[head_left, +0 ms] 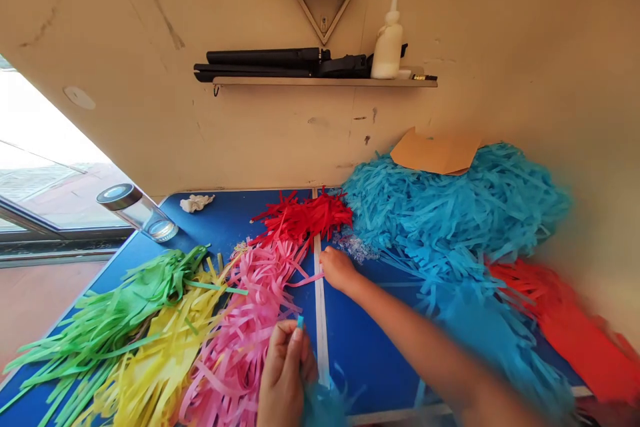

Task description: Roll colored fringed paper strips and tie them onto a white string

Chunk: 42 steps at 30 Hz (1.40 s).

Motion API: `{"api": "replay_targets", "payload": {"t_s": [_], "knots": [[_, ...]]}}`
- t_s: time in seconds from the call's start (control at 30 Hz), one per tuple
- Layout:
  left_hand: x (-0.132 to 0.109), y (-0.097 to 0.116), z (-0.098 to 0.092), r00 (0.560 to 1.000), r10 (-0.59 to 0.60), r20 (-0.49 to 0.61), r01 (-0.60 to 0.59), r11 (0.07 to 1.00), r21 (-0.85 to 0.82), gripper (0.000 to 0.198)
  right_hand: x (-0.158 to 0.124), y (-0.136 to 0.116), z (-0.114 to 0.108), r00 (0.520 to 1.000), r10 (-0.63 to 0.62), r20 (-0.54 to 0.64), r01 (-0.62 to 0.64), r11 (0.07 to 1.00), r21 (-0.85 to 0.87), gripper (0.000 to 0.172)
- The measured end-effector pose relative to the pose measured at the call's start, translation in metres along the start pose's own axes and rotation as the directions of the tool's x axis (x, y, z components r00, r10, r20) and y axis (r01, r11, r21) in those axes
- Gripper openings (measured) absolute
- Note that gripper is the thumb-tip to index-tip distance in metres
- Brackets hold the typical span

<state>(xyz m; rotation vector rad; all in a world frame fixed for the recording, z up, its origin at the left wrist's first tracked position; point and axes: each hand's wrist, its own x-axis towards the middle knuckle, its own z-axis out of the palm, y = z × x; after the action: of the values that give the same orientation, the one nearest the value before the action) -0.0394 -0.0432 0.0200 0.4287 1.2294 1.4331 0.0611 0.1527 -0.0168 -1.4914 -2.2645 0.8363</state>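
My left hand (284,370) is closed low in the middle, thumb pressed against the fingers. A bundle of blue paper strips (325,403) is pinched in it, a small blue end poking up above the thumb and the rest hanging blurred below. Farther forward, my right hand (337,268) closes on the end of a pink paper strip (306,279), which runs left into the pile of pink strips (255,287). Just beyond this hand lie red strips (305,217). A large heap of blue strips (425,213) rises to its right.
Green strips (125,300) and yellow strips (160,353) spread over the left of the blue table (365,340). A glass bottle (150,213) stands by its left edge. An orange paper piece (435,152) rests on the blue heap. A wall shelf (320,82) holds a glue bottle (387,50).
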Motion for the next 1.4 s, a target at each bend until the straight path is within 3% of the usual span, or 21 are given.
{"api": "replay_targets", "payload": {"t_s": [0.13, 0.23, 0.3, 0.43, 0.53, 0.63, 0.77, 0.9, 0.97, 1.13, 1.3, 1.4], "knots": [[0.006, -0.009, -0.003, 0.999, -0.028, -0.016, 0.030, 0.990, 0.135, 0.055, -0.023, -0.010, -0.018, 0.999, -0.043, 0.005, 0.043, 0.998, 0.049, 0.020], [0.007, -0.011, -0.005, 0.999, 0.014, 0.038, -0.022, 0.970, 0.241, 0.055, -0.072, -0.013, -0.035, 0.992, -0.127, 0.016, 0.122, 0.976, 0.179, 0.013], [0.007, -0.012, -0.001, 0.995, 0.037, 0.092, -0.063, 0.951, 0.303, 0.050, -0.110, -0.012, -0.039, 0.990, -0.143, -0.020, 0.139, 0.905, 0.401, 0.004], [0.004, -0.019, 0.014, 0.974, 0.049, 0.220, -0.140, 0.897, 0.419, 0.043, -0.164, -0.005, -0.032, 0.992, 0.087, -0.092, 0.020, 0.609, 0.793, 0.016], [0.002, -0.022, 0.026, 0.945, 0.104, 0.311, -0.263, 0.808, 0.528, 0.038, -0.181, 0.004, -0.026, 0.964, 0.261, -0.059, -0.065, 0.444, 0.893, 0.032], [-0.001, -0.022, 0.036, 0.891, 0.220, 0.398, -0.436, 0.660, 0.612, 0.030, -0.189, 0.011, -0.024, 0.944, 0.326, -0.050, -0.080, 0.373, 0.925, 0.038], [-0.003, -0.022, 0.044, 0.747, 0.365, 0.556, -0.665, 0.448, 0.598, 0.021, -0.199, 0.014, -0.027, 0.923, 0.374, -0.092, -0.070, 0.397, 0.915, 0.034], [-0.004, -0.021, 0.046, 0.600, 0.433, 0.673, -0.795, 0.222, 0.565, 0.019, -0.207, 0.016, -0.035, 0.935, 0.292, -0.203, -0.028, 0.630, 0.776, 0.021], [-0.006, -0.020, 0.046, 0.564, 0.403, 0.721, -0.818, 0.152, 0.555, 0.020, -0.210, 0.017, -0.039, 0.946, 0.230, -0.226, -0.002, 0.705, 0.709, 0.016], [-0.011, -0.019, 0.049, 0.605, 0.349, 0.716, -0.792, 0.167, 0.587, 0.019, -0.212, 0.018, -0.041, 0.939, 0.257, -0.226, -0.008, 0.677, 0.736, 0.015], [-0.017, -0.025, 0.051, 0.667, 0.385, 0.637, -0.739, 0.234, 0.632, 0.018, -0.215, 0.016, -0.035, 0.929, 0.306, -0.210, -0.027, 0.619, 0.785, 0.019], [-0.018, -0.026, 0.051, 0.679, 0.401, 0.614, -0.726, 0.244, 0.643, 0.018, -0.217, 0.015, -0.031, 0.917, 0.319, -0.241, -0.022, 0.641, 0.767, 0.019]]}}
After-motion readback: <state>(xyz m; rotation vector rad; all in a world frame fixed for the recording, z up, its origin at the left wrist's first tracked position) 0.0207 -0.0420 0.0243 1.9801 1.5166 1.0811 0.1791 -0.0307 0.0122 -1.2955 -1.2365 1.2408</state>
